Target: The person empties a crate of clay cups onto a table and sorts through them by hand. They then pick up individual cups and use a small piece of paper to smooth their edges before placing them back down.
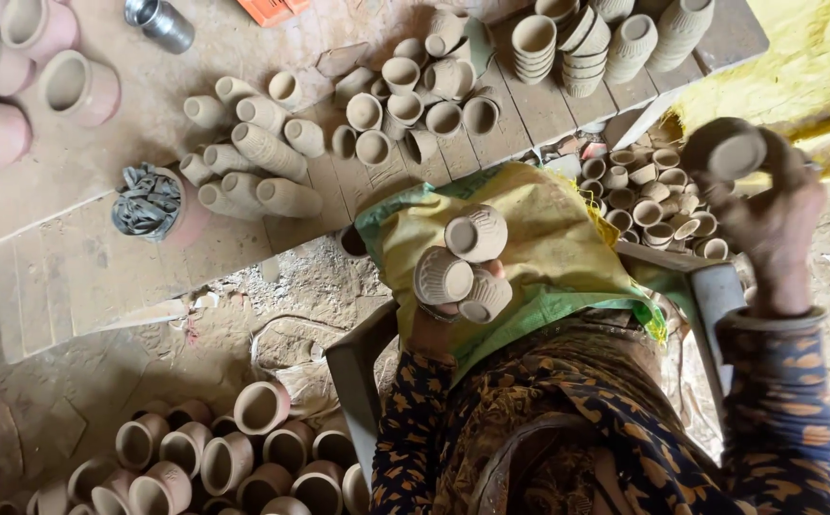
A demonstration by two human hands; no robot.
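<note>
Above the lap, left hand (448, 315) grips three clay cups (463, 267).

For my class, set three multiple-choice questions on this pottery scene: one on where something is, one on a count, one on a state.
1. Where does the yellow-green sack lie?
A. across the person's lap
B. on the wooden planks
C. over the pink pots

2. How many clay cups does the left hand hold?
A. one
B. three
C. five

3. What is the right hand doing?
A. lying flat and empty
B. gripping a metal tumbler
C. holding up a single clay cup

Answers:
1. A, the sack drapes over the lap, under the left hand.
2. B, three cups sit bunched at its fingertips.
3. C, its fingers close round one cup, raised at the right.
</note>
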